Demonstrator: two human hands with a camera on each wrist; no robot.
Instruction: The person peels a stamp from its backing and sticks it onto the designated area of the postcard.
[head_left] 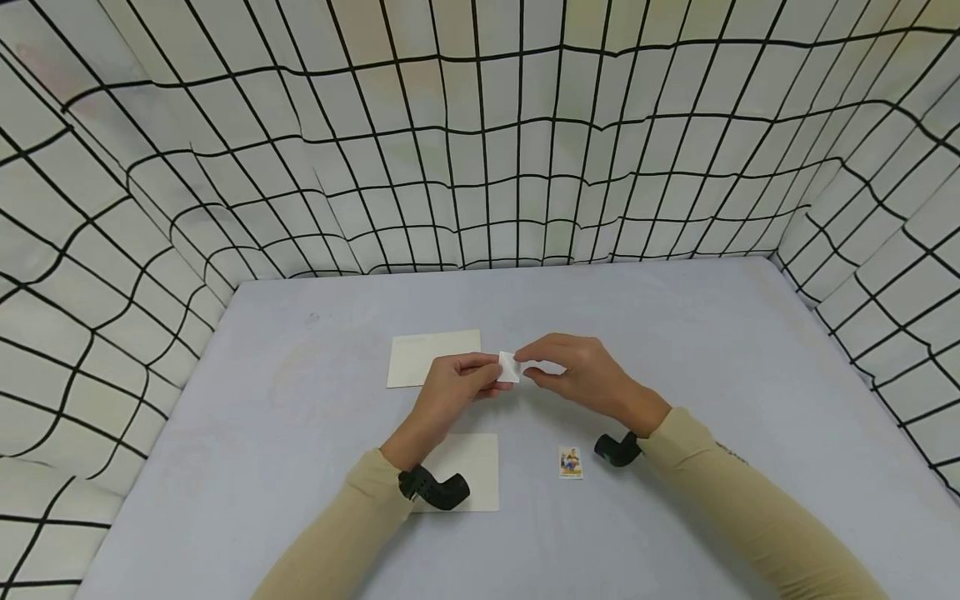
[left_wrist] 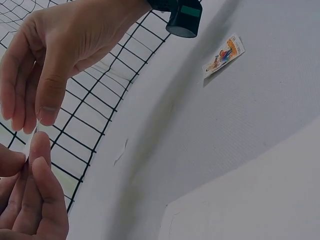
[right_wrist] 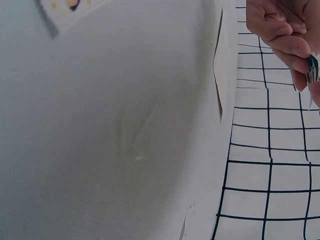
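Observation:
In the head view my left hand [head_left: 461, 375] pinches a small white piece of paper [head_left: 509, 367] between thumb and fingers, held up over the table. My right hand [head_left: 585, 371] is just to its right, index fingertip at the paper's upper corner. The right thumb sits a little lower, with a gap between it and the index finger. From the left wrist the paper [left_wrist: 33, 136] shows nearly edge-on, its tip close to my right thumb. A colourful postage stamp [head_left: 570, 462] lies picture side up on the table, nearer me than the right hand.
One pale envelope [head_left: 420, 354] lies behind the left hand, partly covered by it. Another envelope [head_left: 476, 458] lies nearer me, overlapped by the left forearm and its black wrist camera [head_left: 442, 492]. Black netting [head_left: 517, 179] over white walls surrounds the pale table [head_left: 675, 317].

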